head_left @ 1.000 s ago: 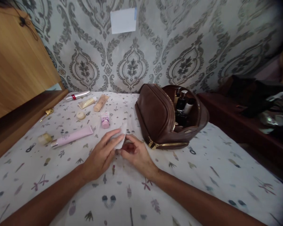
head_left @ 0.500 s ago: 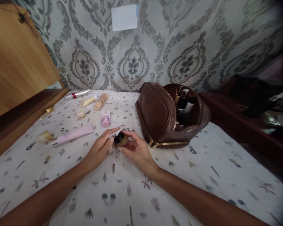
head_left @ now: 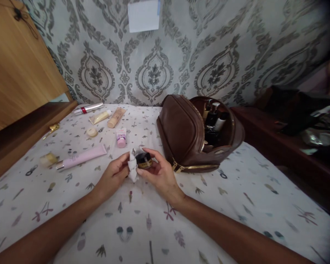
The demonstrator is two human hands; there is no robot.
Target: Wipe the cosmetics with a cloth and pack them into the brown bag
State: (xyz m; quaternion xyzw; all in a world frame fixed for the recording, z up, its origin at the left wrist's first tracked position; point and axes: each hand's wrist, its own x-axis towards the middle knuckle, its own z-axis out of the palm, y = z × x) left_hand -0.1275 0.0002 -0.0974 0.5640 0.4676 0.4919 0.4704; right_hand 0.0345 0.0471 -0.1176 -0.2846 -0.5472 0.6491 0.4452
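My right hand (head_left: 160, 174) is closed round a small black jar (head_left: 144, 160) with a gold band, held just above the printed bedsheet. My left hand (head_left: 115, 172) pinches a crumpled white tissue (head_left: 132, 167), which sits against or very close to the jar's left side. Beyond my hands lies a small white-and-pink tube (head_left: 121, 138). To the left rests a long pink tube (head_left: 84, 156) with a silver cap. A brown leather cosmetic bag (head_left: 181, 128) stands unzipped to the right, with several bottles (head_left: 215, 117) inside.
Farther back lie a peach tube (head_left: 117, 117), a pale yellow tube (head_left: 100, 117), a silver tube with a red band (head_left: 88, 108) and a round cream-coloured item (head_left: 92, 132). A yellowish jar (head_left: 48, 160) and a gold clip (head_left: 52, 129) are at left. Wooden furniture (head_left: 24, 66) borders the left side.
The tissue has come away from over the jar's top to its left side, with my left hand shifting slightly left. The jar has turned more upright in my right hand.
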